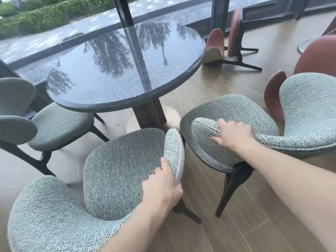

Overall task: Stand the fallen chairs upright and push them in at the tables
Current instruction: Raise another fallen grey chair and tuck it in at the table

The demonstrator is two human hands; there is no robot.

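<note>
I'm gripping two upright green chairs beside the round table (pixel 127 70) — my left hand (pixel 161 190) closing on the near chair (pixel 116 171)'s armrest wing, my right hand (pixel 234 133) clamping the right chair (pixel 236 110)'s. The padding looks soft and grippy, the frames stiff (probably sliding easily). A red chair (pixel 234 35) is lying toppled beyond.

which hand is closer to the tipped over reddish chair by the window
Right. The right hand grips the armrest of the green chair on the right, on the fallen reddish chair's side. The left hand holds the middle green chair, lower and farther away.
</note>
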